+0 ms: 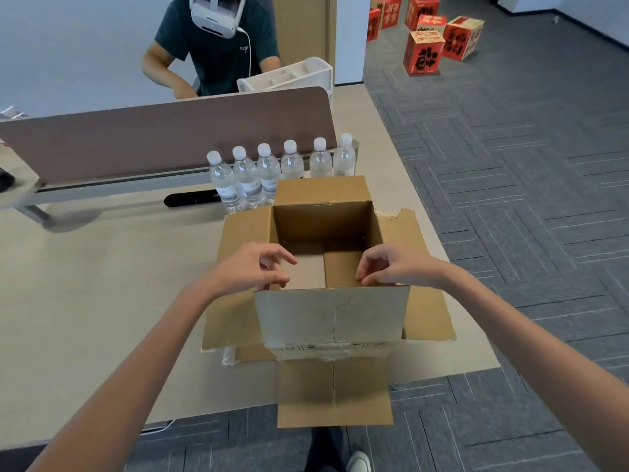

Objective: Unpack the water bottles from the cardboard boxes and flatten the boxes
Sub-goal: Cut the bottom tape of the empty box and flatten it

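1. Hovering over the near rim of the cardboard box (326, 321), left hand (253, 267) and right hand (391, 267) curl loosely; I cannot tell whether they grip it.
2. Six water bottles (269, 168) stand beyond both hands, past the box.

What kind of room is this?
Probably an office. There's a long desk with a divider screen, grey carpet tiles on the floor, and another person sitting on the far side of the screen.
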